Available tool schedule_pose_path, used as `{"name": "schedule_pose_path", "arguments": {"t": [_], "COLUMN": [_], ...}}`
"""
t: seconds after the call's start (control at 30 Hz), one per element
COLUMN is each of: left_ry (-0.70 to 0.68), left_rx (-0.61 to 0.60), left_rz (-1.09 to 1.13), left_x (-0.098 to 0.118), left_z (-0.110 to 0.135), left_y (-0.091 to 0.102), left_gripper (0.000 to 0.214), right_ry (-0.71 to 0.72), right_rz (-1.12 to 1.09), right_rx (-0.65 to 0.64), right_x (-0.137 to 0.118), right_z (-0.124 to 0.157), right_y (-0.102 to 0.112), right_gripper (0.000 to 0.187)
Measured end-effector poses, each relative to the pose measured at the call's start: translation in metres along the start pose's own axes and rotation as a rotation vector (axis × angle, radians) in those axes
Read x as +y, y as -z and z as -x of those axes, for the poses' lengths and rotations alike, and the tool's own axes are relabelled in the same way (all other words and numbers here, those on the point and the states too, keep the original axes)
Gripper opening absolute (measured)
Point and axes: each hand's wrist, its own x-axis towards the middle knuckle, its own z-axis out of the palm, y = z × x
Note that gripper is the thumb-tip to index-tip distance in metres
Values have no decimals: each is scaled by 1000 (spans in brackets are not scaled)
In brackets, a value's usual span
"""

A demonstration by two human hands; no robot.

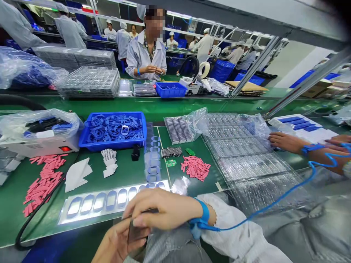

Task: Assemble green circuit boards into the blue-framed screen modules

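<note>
Left hand [117,243] cupped round dark flat panel [136,231], right hand [164,209] curled closed over top edge, both gripping it, just off front edge of green workbench [41,233], beside oval-window film strip [94,204].

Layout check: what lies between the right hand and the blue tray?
Head view: from the right hand to the blue tray lie a lit strip of oval films, a small black part and clear rings.
</note>
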Motion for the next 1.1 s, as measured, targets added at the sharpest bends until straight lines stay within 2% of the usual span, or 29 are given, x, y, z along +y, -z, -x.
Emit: {"name": "schedule_pose_path", "arguments": {"t": [0.07, 0.17, 0.23, 0.3, 0.37, 0.43, 0.53, 0.8, 0.97, 1.1], "left_ry": [30, 110, 136, 103, 50, 22, -27, -118, -124, -160], "left_rx": [-67, -231, -292, -250, -138, -67, -28, -36, -12, 23], "left_rz": [10, -31, -13, 44, 94, 118, 126, 112, 89, -7], "left_x": [6, 10, 11, 12, 14, 17, 21, 22, 23, 22], "left_z": [1, 1, 0, 1, 2, 3, 4, 6, 8, 12], "left_y": [-9, -19, -23, -27, -33, -40, -48, -55, -57, -59], "left_gripper": [52, 49, 48, 45, 40, 38, 35, 34, 32, 32], "right_ry": [-11, -69, -125, -160, -134, -73, -59, -113, -109, -125], "right_rz": [-88, -149, -167, -100, 84, 269, 355, 261, 229, 169], "right_rx": [0, 19, 87, 300, 564, 706, 698, 656, 664, 679], "right_x": [-4, -8, -11, -14, -15, -15, -14, -11, -11, -12], "right_z": [9, 20, 27, 34, 41, 46, 49, 46, 45, 46], "right_y": [-9, -18, -22, -26, -30, -31, -31, -31, -30, -31], "right_gripper": [12, 10, 3, 6, 12, 16, 19, 17, 15, 14]}}
